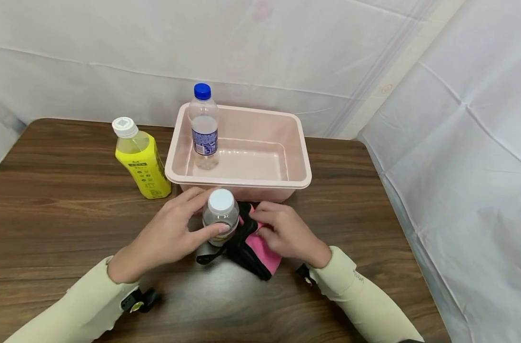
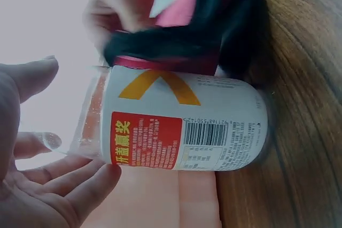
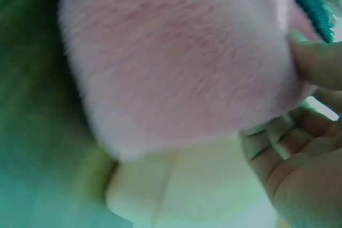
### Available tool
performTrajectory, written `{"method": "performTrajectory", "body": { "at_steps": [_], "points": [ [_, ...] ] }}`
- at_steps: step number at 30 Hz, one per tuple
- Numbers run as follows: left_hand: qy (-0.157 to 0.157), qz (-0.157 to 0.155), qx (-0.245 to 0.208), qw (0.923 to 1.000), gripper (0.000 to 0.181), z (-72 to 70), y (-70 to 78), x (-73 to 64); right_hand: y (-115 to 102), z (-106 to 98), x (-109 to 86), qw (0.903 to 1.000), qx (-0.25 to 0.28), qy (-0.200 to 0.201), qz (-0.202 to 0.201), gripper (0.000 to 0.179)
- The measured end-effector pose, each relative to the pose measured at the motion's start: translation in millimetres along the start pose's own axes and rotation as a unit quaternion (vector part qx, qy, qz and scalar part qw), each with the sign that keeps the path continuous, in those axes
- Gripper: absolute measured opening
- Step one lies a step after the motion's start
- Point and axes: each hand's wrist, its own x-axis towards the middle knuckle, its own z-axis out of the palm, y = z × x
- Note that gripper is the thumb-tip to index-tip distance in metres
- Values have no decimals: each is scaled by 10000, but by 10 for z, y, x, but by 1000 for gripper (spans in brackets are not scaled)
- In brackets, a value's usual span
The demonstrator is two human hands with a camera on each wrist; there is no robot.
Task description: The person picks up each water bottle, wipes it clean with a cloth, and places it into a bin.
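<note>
My left hand (image 1: 170,233) curves around the upper part of a clear bottle (image 2: 187,121) with a white cap and a white, red and yellow label. The bottle stands on the table, its thumb side facing me. My right hand (image 1: 288,233) pinches a soft pink and black cloth piece (image 1: 260,252) that lies right beside the bottle. A thin black loop pokes out at the cloth's left. Fuzzy pink fabric (image 3: 176,62) fills much of the right wrist view, held between thumb and fingers. The exact kind of cloth article cannot be told.
Just behind my hands is a pale pink plastic bin (image 1: 239,182). A blue-capped clear bottle (image 1: 205,128) stands inside it at the left. Left of the bin is a yellow-labelled bottle (image 1: 145,166) with a white cap. White sheeting (image 1: 470,143) borders the wooden table (image 1: 63,224).
</note>
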Motion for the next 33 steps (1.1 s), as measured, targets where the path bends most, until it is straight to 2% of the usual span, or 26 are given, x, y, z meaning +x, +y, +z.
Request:
{"method": "performTrajectory", "body": {
  "at_steps": [3, 7, 9, 13, 17, 21, 27, 33],
  "points": [
    [-125, 103, -318, 9994, 67, -25, -25, 14, -3, -124, 12, 9942, 806, 665, -240, 24],
    [-330, 140, -529, 9980, 58, -59, -42, 28, -15, -191, 63, 9828, 1091, 1338, -649, 23],
    [-415, 181, -493, 9978, 54, -74, -42, 32, -27, -196, 95, 9806, 1078, 1455, -749, 24],
    [-528, 256, -483, 9971, 53, -101, -30, 42, -60, -202, 159, 9835, 982, 1323, -739, 28],
    [-512, 130, -407, 9978, 57, -99, -5, 31, -92, -212, 209, 9899, 619, 1081, -676, 29],
    [-323, -8, -343, 9989, 60, -54, 33, -6, -121, -222, 233, 9930, -72, 879, -780, 26],
    [-84, -78, -157, 9998, 59, -7, 74, -40, -145, -203, 219, 9845, -1194, 765, -1033, 28],
    [-146, -156, -225, 9995, 60, -22, 75, -40, -141, -106, 171, 9761, -1760, 711, -1055, 28]
  ]
}}
